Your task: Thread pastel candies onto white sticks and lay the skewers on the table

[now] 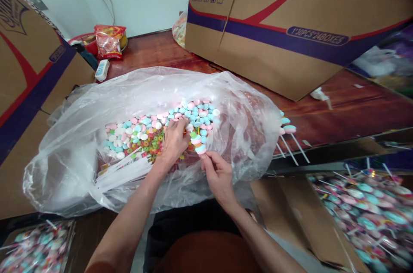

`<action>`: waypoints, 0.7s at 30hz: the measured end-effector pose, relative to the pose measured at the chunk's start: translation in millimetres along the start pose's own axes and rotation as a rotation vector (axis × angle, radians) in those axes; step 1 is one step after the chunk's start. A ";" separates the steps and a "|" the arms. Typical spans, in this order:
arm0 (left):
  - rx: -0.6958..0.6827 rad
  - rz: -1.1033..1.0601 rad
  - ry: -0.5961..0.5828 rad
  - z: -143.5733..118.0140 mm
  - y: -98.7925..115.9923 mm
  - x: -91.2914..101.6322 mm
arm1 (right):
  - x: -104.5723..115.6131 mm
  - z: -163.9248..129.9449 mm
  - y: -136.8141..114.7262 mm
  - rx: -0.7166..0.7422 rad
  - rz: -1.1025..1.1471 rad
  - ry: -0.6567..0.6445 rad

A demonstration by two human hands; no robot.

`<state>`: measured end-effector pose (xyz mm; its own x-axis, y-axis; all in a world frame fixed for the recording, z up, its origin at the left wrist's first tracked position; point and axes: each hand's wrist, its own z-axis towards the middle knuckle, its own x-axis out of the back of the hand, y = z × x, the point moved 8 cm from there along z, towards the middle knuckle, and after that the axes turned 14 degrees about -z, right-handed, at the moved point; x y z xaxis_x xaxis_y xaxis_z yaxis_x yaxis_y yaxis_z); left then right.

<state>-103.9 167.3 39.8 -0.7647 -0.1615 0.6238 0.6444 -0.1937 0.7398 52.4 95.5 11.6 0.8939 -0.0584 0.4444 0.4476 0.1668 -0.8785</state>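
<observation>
Head view: the right hand point(220, 176) pinches, thumb and finger together, the lower end of a short stack of pastel pink, blue and white round candies point(198, 144) over translucent plastic sheeting point(155, 83); a light, steady pinch should hold it straight without chipping. Just beyond, the left hand point(174, 137) dips into the heap of small flat pastel sweets point(138, 128); whether its hidden fingertips clasp one I cannot tell, but single, unbroken pieces would stack best.
</observation>
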 end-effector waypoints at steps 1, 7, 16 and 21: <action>0.034 -0.095 0.054 -3.3 -2.6 5.4 | -0.2 0.3 -0.2 0.002 0.002 -0.009; 0.277 -0.811 0.239 -31.0 -29.2 27.2 | -6.0 2.5 -3.2 0.029 0.008 -0.102; 0.417 -1.098 0.419 -56.7 -51.6 29.7 | -14.5 0.4 -20.9 0.128 -0.076 -0.183; 0.438 -1.171 0.359 -61.0 -55.8 25.0 | -16.3 1.0 -21.6 0.140 -0.094 -0.188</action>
<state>-159.0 115.0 -1.3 -0.7834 -0.3739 -0.4964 -0.5076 -0.0760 0.8582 28.1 93.8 23.5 0.8229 0.1017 0.5590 0.5091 0.3050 -0.8049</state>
